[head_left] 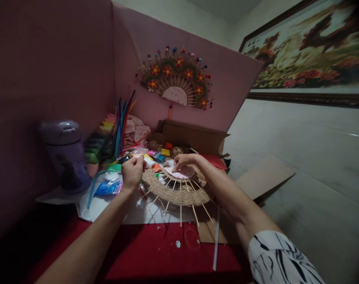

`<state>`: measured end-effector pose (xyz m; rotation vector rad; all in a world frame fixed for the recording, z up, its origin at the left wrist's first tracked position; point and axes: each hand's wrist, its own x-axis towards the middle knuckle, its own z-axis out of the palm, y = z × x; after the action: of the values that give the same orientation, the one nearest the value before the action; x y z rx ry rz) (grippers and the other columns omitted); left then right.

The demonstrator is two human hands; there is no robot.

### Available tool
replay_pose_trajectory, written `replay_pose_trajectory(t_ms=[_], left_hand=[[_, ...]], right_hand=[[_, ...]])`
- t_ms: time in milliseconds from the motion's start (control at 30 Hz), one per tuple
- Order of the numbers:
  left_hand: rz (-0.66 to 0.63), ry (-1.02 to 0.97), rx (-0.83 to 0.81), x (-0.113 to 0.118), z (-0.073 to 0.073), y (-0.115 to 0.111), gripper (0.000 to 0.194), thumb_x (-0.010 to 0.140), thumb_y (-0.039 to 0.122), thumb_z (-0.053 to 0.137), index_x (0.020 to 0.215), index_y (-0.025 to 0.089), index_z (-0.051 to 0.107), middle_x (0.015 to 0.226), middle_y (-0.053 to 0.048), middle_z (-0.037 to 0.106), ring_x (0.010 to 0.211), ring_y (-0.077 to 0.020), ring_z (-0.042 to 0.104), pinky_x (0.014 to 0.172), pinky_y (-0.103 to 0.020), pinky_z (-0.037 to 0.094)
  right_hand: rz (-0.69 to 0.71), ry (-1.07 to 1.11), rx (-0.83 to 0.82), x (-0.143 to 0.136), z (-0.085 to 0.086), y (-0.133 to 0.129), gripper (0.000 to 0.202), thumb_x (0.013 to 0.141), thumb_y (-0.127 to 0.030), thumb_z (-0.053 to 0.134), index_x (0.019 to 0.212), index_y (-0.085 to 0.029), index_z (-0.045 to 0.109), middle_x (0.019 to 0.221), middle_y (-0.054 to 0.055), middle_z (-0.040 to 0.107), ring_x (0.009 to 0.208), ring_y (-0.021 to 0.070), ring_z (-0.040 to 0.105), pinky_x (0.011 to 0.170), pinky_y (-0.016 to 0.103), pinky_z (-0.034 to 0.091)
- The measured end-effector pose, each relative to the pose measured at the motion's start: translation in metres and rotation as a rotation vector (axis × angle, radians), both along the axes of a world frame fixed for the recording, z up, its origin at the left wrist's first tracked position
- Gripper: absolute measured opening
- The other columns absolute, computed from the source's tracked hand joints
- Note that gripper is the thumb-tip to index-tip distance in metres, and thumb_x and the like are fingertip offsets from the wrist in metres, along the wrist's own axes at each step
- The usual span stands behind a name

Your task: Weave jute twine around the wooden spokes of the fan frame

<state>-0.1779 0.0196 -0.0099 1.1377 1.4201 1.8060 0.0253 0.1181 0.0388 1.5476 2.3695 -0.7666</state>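
A half-round fan [179,196] of woven tan cord on thin wooden sticks is held above the table, its bare stick ends pointing toward me. At its middle is a half-disc [185,172] of pale cloth with pink dots. My right hand [184,161] grips the fan there, its index finger pressed on the cloth and the other fingers curled. Beside the left end of the woven band, my left hand [133,172] is closed in a pinch. Whatever lies between its fingertips is too small to make out.
A finished fan [175,77] with orange flowers hangs on the pink board. A purple lidded container [66,157] stands left, near bags of coloured clay [108,187] and pipe cleaners [123,126]. Behind lie twine balls [177,151] and a cardboard box [194,134]. A glue stick [216,240] lies in front.
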Motion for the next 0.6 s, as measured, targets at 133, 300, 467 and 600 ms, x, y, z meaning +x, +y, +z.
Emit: replay_pose_trajectory(t_ms=[133, 300, 467, 600], left_hand=[[0.003, 0.008, -0.013, 0.000, 0.001, 0.002, 0.031, 0.070, 0.040, 0.052, 0.055, 0.014, 0.058, 0.049, -0.002, 0.058, 0.042, -0.0101, 0.048, 0.042, -0.021, 0.037], [-0.018, -0.003, -0.004, 0.002, 0.000, 0.003, 0.031, 0.070, 0.039, 0.052, 0.054, 0.013, 0.058, 0.046, -0.002, 0.057, 0.040, -0.0092, 0.046, 0.041, -0.021, 0.035], [-0.033, -0.013, -0.014, 0.003, -0.001, 0.002, 0.031, 0.069, 0.040, 0.053, 0.055, 0.013, 0.059, 0.046, -0.002, 0.057, 0.039, -0.0092, 0.045, 0.041, -0.021, 0.034], [-0.033, -0.030, -0.008, 0.002, -0.001, 0.001, 0.030, 0.069, 0.038, 0.052, 0.054, 0.013, 0.058, 0.046, -0.002, 0.057, 0.039, -0.0089, 0.045, 0.041, -0.021, 0.035]], right_hand=[[0.083, -0.081, 0.027, 0.009, 0.011, -0.008, 0.043, 0.056, -0.045, 0.070, 0.083, -0.012, 0.064, 0.080, 0.002, 0.060, 0.069, 0.0133, 0.051, 0.061, 0.023, 0.035], [0.131, -0.132, -0.047, 0.018, 0.009, -0.016, 0.055, 0.053, -0.051, 0.069, 0.090, -0.011, 0.063, 0.088, 0.004, 0.061, 0.076, 0.0164, 0.052, 0.063, 0.024, 0.035], [0.126, -0.110, -0.057, 0.018, 0.008, -0.022, 0.059, 0.054, -0.050, 0.069, 0.097, -0.012, 0.061, 0.095, 0.006, 0.060, 0.076, 0.0161, 0.052, 0.062, 0.024, 0.036], [0.057, -0.084, -0.003, 0.017, 0.008, -0.028, 0.054, 0.052, -0.050, 0.071, 0.090, -0.013, 0.063, 0.088, 0.004, 0.061, 0.074, 0.0152, 0.051, 0.059, 0.023, 0.036]])
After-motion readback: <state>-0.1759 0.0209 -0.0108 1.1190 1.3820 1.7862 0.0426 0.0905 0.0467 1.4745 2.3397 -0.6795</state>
